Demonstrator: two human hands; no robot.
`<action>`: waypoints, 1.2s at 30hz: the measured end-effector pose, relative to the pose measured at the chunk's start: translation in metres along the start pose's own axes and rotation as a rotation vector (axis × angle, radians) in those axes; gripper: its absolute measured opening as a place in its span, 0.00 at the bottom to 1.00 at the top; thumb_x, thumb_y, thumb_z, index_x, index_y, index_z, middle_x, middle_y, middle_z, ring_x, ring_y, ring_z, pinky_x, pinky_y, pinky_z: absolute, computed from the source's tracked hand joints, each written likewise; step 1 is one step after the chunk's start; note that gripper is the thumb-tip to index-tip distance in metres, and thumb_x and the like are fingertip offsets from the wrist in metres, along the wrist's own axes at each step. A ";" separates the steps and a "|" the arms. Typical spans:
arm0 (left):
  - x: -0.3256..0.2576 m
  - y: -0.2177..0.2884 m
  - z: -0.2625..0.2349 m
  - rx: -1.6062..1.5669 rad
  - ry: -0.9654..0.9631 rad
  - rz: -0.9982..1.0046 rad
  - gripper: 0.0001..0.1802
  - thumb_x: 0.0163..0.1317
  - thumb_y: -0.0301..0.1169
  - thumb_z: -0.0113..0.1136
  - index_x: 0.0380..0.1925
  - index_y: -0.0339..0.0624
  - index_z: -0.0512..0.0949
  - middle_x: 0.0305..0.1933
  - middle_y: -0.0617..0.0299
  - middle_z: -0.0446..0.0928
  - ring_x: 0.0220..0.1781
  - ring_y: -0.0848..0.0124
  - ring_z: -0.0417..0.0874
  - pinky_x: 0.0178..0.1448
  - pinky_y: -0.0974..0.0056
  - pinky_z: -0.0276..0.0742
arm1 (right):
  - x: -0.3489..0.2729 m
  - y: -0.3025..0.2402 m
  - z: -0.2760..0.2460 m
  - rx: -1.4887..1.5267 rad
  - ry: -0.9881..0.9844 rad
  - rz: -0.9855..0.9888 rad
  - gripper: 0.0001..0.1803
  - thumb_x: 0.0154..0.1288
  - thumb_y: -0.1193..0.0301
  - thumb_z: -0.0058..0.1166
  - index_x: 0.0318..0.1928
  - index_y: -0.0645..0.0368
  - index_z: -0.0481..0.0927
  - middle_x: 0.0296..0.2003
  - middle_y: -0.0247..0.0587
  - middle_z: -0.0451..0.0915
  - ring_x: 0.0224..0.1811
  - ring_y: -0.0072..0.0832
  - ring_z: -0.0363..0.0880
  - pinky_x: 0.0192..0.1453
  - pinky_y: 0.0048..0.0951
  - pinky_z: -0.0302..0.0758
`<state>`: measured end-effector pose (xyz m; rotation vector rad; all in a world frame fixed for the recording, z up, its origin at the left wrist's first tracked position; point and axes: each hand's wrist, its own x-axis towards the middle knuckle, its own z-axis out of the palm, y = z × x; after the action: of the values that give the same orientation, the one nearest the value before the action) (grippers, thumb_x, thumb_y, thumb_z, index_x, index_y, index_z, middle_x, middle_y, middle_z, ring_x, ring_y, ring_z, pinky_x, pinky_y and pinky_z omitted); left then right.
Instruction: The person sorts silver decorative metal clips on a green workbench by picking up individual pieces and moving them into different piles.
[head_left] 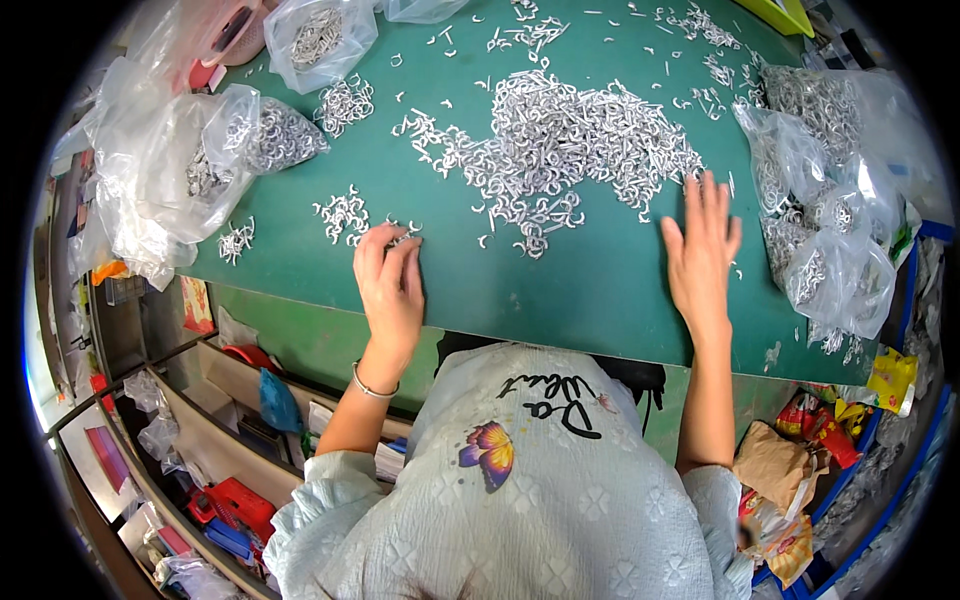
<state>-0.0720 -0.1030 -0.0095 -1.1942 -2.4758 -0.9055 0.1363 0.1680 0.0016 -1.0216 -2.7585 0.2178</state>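
A big heap of small silvery metal pieces [575, 140], some curved and some straight, covers the middle of the green tabletop [480, 285]. My right hand [703, 240] lies palm down by the heap's right edge, fingers stretched out and slightly blurred. On the left, my left hand [388, 280] bends its fingers down over a few curved metal pieces [402, 232] at the table's near side; whether it grips any is hidden. Just left of it sits a small pile of curved pieces [343, 215], and a smaller pile of thin pieces [237, 241] lies farther left.
Clear plastic bags of metal pieces stand at the left [270, 135], the back left [318, 38] and the right [825, 190]. A yellow tray [785, 12] is at the far right corner. Drawers [230, 390] sit below left; snack packets [820, 430] lie low on the right.
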 end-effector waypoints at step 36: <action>0.006 0.099 0.036 -0.255 -0.563 0.278 0.27 0.55 0.19 0.58 0.58 0.38 0.73 0.69 0.54 0.66 0.73 0.50 0.61 0.73 0.32 0.45 | -0.075 -0.031 -0.024 0.173 -0.153 -0.057 0.33 0.65 0.71 0.55 0.70 0.60 0.62 0.72 0.41 0.60 0.78 0.46 0.49 0.74 0.66 0.39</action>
<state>0.0022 -0.0295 0.0075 -2.0648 -2.5346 -0.9206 0.1777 0.0975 0.0214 -0.9166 -2.8373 0.5372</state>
